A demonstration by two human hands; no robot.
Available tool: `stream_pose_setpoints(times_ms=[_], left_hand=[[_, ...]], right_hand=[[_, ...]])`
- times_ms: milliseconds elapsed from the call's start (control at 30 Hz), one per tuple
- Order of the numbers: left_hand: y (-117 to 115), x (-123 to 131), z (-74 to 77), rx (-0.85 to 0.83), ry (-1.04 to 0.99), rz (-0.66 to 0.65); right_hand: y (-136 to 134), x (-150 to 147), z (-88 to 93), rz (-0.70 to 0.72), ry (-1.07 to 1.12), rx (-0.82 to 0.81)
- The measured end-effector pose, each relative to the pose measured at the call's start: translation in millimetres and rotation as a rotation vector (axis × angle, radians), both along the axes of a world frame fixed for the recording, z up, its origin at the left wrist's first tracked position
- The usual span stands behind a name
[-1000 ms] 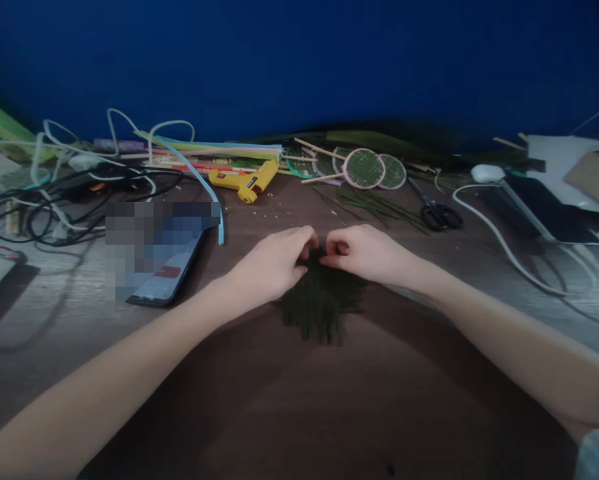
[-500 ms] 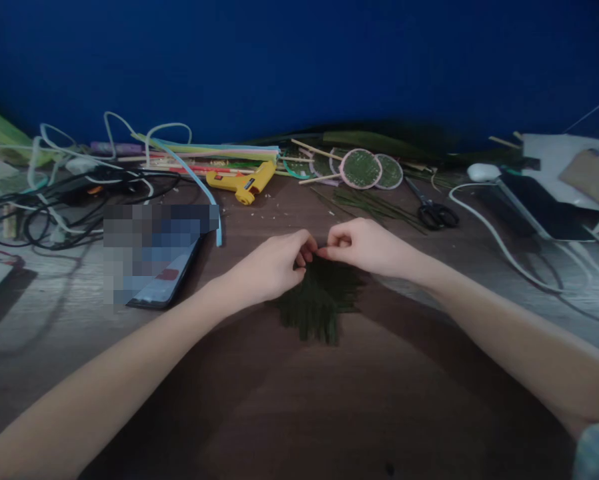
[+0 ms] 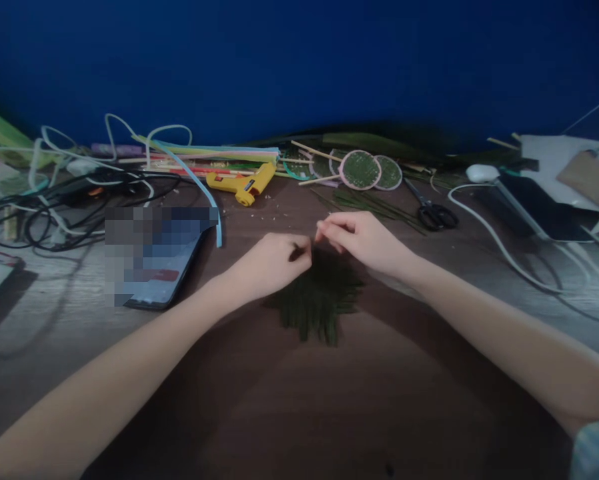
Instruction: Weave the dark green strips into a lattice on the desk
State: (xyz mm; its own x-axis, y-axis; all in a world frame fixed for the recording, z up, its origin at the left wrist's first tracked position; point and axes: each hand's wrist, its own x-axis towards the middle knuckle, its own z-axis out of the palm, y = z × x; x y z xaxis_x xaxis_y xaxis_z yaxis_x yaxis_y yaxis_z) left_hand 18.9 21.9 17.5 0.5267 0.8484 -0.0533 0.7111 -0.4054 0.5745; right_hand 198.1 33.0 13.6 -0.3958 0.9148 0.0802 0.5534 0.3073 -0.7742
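A small mat of woven green leaf strips (image 3: 319, 300) lies on the dark brown tabletop, its loose ends fanned toward me. At its far left edge, my left hand (image 3: 279, 263) is closed in a pinch on the strips; the exact spot under the fingertips is hidden. My right hand (image 3: 362, 240) hovers over the far edge of the mat, thumb and forefinger pinched together. What they hold, if anything, is too small to make out. The fingertips of both hands are close but apart.
Beyond the hands lie loose green strips (image 3: 369, 203), black scissors (image 3: 437, 215), round green discs on sticks (image 3: 360, 169) and a yellow glue gun (image 3: 244, 183). A phone (image 3: 167, 267) rests at left, near tangled cables (image 3: 44, 213). A white cable (image 3: 504, 257) curves at right.
My right hand has lifted slightly, its fingertips moving up and away from the mat. My left hand has shifted a little, its fingers curled more tightly. The mat stays in place.
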Motion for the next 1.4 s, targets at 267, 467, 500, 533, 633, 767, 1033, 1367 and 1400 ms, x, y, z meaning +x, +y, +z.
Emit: stream_pose_setpoints(times_ms=[267,467,500,533,633,767,1033,1367,1400], left_hand=[[6,-6,1.9,-0.1,-0.003,-0.029],[7,-7,2.3,-0.111,0.002,-0.045],[7,-6,2.5,-0.112,0.004,-0.045],[7,-6,2.7,-0.112,0.01,-0.044],[7,-7,3.7,-0.111,0.026,-0.047],[7,-7,4.6,-0.116,0.024,-0.067],[7,-5,6.3,-0.121,0.038,-0.061],[8,-7,6.5,-0.109,0.027,-0.115],[8,-7,5.7,-0.105,0.029,-0.123]], right_hand=[[5,-1,-16.8,0.063,-0.235,0.262],[5,-3,-19.2,0.073,-0.219,0.235],[5,-3,-19.4,0.082,-0.198,0.247],[5,-4,-19.4,0.094,-0.179,0.261],[4,-4,-18.1,0.124,-0.141,0.304],[3,-2,-13.6,0.15,-0.099,0.334],[2,4,-1.6,0.24,-0.109,0.177],[4,8,2.4,0.404,-0.093,0.182],[4,8,2.4,0.406,-0.09,0.178]])
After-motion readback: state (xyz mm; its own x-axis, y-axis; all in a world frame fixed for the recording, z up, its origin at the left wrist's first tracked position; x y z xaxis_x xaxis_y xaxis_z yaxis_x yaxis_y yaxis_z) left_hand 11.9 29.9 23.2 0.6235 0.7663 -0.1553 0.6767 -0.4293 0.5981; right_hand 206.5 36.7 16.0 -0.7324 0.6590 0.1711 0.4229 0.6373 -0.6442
